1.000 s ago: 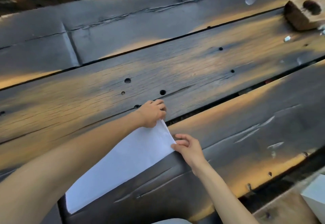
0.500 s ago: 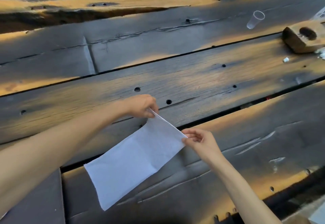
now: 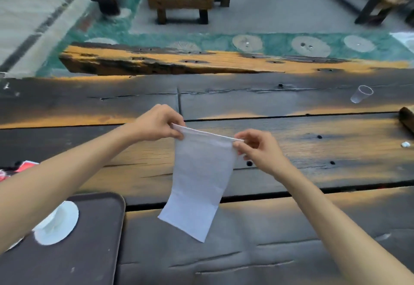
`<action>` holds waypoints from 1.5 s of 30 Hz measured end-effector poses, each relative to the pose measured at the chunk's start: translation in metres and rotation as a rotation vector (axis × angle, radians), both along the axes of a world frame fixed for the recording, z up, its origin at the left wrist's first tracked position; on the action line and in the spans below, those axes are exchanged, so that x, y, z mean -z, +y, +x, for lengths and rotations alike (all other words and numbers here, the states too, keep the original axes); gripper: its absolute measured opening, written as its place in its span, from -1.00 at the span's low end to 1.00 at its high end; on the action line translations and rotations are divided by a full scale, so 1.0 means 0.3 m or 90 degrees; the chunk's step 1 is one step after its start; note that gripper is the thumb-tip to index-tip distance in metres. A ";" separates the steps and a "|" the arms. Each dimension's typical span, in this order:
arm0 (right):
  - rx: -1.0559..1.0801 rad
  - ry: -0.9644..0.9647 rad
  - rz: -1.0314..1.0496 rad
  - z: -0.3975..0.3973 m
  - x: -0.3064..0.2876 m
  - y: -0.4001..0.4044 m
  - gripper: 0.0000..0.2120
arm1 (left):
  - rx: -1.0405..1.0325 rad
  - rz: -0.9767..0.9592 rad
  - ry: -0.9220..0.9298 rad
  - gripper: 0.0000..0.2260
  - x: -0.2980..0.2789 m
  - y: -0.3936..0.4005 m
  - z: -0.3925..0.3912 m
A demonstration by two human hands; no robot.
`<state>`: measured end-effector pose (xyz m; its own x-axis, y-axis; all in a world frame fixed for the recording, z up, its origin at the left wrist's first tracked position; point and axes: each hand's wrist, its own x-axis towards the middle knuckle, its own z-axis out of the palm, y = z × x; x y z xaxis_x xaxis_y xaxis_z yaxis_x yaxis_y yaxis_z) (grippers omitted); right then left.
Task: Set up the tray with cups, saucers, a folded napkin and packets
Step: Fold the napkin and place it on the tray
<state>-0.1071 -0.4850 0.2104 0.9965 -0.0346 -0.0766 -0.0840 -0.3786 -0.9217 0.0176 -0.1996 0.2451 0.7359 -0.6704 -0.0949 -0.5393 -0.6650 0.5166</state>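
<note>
Outdoor plank table [image 3: 291,150], dark tray [image 3: 107,228] with a saucer [image 3: 65,222] at lower left. Left hand [image 3: 156,123] and right hand [image 3: 259,148] each pinch a top corner of the napkin [image 3: 199,184], hanging free. Best to lay it flat, match edges, then crease.

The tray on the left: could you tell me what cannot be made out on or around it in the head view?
- Tray: cut off by the bottom edge; the left forearm covers part of it.
- White saucer: partly under that forearm, and whether a cup sits on it is unclear.
- Red item: mostly hidden, unidentifiable.
- Packets: none visible.
</note>
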 end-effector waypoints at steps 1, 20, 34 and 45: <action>-0.011 -0.036 -0.006 0.027 -0.035 0.017 -0.84 | -0.021 -0.033 -0.019 -0.88 -0.035 0.033 -0.007; -0.069 -0.244 -0.013 -0.004 -0.403 0.118 -0.84 | -0.066 -0.228 -0.157 -0.94 -0.356 0.268 -0.228; -0.101 -0.218 -0.189 0.034 -0.417 0.149 -0.81 | -0.166 -0.196 -0.111 -0.92 -0.370 0.261 -0.224; -0.005 -0.304 -0.255 0.175 -0.402 0.156 -0.90 | -0.197 -0.173 -0.278 -0.93 -0.389 0.210 -0.137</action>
<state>-0.0546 -0.4383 0.3310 0.9181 0.0393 0.3945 0.3064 -0.7017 -0.6432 -0.0235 -0.1367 0.3616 0.8334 -0.3762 0.4049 -0.5419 -0.7003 0.4646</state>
